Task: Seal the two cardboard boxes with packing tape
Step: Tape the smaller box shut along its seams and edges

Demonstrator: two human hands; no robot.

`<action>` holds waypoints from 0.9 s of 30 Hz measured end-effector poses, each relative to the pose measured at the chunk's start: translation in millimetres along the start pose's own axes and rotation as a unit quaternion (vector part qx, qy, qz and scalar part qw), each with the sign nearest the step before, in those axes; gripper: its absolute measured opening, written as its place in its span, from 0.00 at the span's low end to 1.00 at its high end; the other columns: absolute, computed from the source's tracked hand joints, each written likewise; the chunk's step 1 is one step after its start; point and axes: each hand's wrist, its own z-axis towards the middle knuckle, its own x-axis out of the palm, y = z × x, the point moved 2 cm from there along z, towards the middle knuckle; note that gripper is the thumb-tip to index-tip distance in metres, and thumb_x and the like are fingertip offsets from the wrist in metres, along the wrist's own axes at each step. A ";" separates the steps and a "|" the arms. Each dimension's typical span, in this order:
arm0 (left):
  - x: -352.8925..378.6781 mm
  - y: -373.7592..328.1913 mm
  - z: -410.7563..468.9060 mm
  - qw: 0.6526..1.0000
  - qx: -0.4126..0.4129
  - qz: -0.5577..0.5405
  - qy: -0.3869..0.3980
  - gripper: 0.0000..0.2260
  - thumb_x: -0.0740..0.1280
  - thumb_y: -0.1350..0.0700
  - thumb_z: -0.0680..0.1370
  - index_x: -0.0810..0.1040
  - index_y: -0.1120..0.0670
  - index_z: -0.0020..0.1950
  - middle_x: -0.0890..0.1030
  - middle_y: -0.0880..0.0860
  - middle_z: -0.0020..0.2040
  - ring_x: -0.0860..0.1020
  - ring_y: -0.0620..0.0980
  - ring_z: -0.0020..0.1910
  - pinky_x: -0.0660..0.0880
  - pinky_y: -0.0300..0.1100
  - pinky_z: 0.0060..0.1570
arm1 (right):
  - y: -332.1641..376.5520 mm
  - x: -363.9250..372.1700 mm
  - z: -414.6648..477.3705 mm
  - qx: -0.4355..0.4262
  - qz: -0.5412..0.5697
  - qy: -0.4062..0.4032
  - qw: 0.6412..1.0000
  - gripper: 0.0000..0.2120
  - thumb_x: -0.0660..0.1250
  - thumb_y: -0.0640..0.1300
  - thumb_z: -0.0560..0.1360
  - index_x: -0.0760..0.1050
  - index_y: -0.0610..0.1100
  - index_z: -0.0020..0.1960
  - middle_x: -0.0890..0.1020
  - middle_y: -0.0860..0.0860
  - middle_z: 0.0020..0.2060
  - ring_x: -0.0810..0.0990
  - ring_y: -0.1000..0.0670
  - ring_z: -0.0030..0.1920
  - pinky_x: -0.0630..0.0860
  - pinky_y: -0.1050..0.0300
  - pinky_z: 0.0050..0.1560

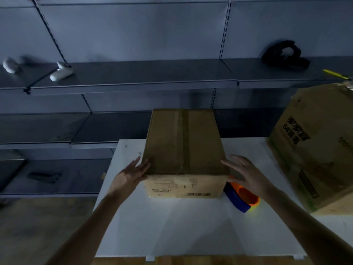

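A closed cardboard box (183,148) stands in the middle of the white table (168,226), with a strip of tape running down the seam of its top. My left hand (131,175) lies with straight fingers against the box's near left corner. My right hand (246,173) is beside the box's near right corner, fingers spread; whether it touches the box is unclear. Under that hand lies a tape dispenser (242,197), orange, blue and yellow, partly hidden. A second, larger cardboard box (315,150) with printed lettering stands at the right.
Grey metal shelving (133,77) lines the wall behind the table. On it lie two white objects (61,71), a black object (284,54) and a yellow pen-like tool (336,74). A dark item (45,176) lies on a low shelf at the left.
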 end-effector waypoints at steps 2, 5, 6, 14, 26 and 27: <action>4.4 5.2 1.1 1.000 0.007 0.008 0.023 0.28 0.46 0.40 0.80 0.78 0.55 0.61 0.71 0.46 0.64 0.77 0.50 0.58 0.80 0.46 0.45 | 3.1 0.2 8.7 -0.025 -0.021 0.054 0.998 0.32 0.62 0.51 0.76 0.47 0.61 0.72 0.42 0.59 0.74 0.40 0.54 0.74 0.45 0.53 0.72; 2.9 7.3 4.7 0.999 0.012 -0.007 0.046 0.21 0.54 0.45 0.80 0.79 0.56 0.59 0.73 0.47 0.63 0.79 0.49 0.55 0.80 0.44 0.46 | -0.7 3.2 18.5 -0.022 -0.023 0.101 0.994 0.24 0.57 0.51 0.78 0.50 0.65 0.68 0.42 0.63 0.72 0.40 0.56 0.73 0.46 0.47 0.75; 5.4 8.7 4.2 0.999 0.012 -0.010 0.048 0.14 0.63 0.51 0.78 0.80 0.57 0.58 0.75 0.49 0.62 0.79 0.50 0.55 0.80 0.44 0.43 | -3.2 5.6 19.6 -0.014 -0.004 0.110 0.994 0.22 0.56 0.51 0.78 0.52 0.65 0.68 0.44 0.64 0.72 0.43 0.55 0.73 0.50 0.45 0.75; 21.1 -4.4 -3.2 0.987 -0.119 -0.095 0.051 0.14 0.60 0.48 0.79 0.71 0.26 0.56 0.71 0.37 0.66 0.68 0.38 0.67 0.64 0.40 0.68 | -1.1 26.2 13.3 -0.048 -0.018 0.023 0.998 0.35 0.29 0.71 0.70 0.51 0.60 0.72 0.48 0.59 0.74 0.41 0.53 0.75 0.44 0.47 0.76; 36.4 -46.9 64.6 0.953 0.102 0.075 0.275 0.28 0.35 0.40 0.75 0.15 0.42 0.60 0.34 0.49 0.73 0.27 0.45 0.70 0.37 0.47 0.72 | -0.8 31.1 24.3 -0.098 -0.102 0.032 0.989 0.29 0.27 0.67 0.73 0.47 0.66 0.71 0.48 0.59 0.74 0.40 0.46 0.75 0.50 0.42 0.74; 40.1 -44.2 62.0 0.953 0.123 0.098 0.257 0.28 0.35 0.41 0.76 0.20 0.46 0.67 0.40 0.51 0.75 0.28 0.44 0.71 0.42 0.49 0.71 | -1.2 30.9 24.2 -0.096 -0.096 0.028 0.990 0.31 0.27 0.67 0.72 0.48 0.65 0.71 0.48 0.60 0.74 0.38 0.48 0.75 0.49 0.43 0.74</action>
